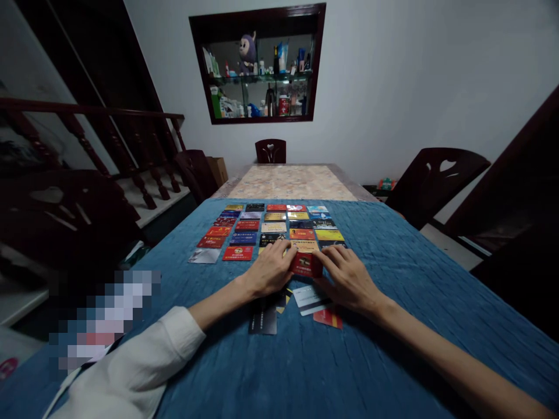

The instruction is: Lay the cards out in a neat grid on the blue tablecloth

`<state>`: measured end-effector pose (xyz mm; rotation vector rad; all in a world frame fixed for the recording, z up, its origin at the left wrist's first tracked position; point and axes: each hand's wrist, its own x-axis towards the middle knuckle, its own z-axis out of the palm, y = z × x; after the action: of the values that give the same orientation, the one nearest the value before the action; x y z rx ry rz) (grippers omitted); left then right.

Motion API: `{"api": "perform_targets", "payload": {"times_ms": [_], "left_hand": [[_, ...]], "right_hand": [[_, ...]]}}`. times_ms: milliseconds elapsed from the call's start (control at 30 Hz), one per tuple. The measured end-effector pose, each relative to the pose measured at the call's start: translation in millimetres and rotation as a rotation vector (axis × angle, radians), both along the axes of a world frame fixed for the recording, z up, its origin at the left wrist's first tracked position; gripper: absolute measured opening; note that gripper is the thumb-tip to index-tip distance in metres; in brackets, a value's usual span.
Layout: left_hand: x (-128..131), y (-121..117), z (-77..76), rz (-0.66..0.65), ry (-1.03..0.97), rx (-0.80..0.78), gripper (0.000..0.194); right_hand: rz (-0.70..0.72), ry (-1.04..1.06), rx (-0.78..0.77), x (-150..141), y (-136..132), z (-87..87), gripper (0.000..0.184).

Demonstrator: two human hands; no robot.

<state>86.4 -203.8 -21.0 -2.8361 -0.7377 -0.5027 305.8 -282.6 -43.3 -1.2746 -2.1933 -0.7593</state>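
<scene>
Between my two hands a dark red card (307,264) is held at its left and right edges, tilted up towards me. My left hand (271,269) pinches its left side, and my right hand (347,273) has its right side. Beyond them, several cards lie in rows and columns, among them a red card (237,253), a blue card (243,238) and a silver card (204,255). Nearer to me a loose group lies askew: a white card with a dark stripe (310,298), a red card (328,318) and a black card (263,321). My left hand partly covers some cards.
A blue cloth (393,361) covers the near part of the table, whose patterned top (288,181) shows at the far end. Chairs stand around, one at the right (437,180). A blurred-out object (109,320) lies at the left edge. A wall cabinet (262,120) is behind.
</scene>
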Motion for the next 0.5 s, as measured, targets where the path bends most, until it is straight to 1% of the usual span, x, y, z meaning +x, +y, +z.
{"api": "perform_targets", "payload": {"times_ms": [233,367,500], "left_hand": [[-17,6,13.7,-0.004,-0.001,-0.025,0.037],[-36,15,19.8,0.009,0.025,-0.064,0.042],[-57,25,23.1,0.016,0.037,-0.125,0.042]], "right_hand": [[0.014,0.058,-0.076,-13,13,6.0,0.043],[0.029,0.063,-0.120,-29,28,8.7,0.045],[0.032,0.064,-0.172,-48,42,10.6,0.045]]}}
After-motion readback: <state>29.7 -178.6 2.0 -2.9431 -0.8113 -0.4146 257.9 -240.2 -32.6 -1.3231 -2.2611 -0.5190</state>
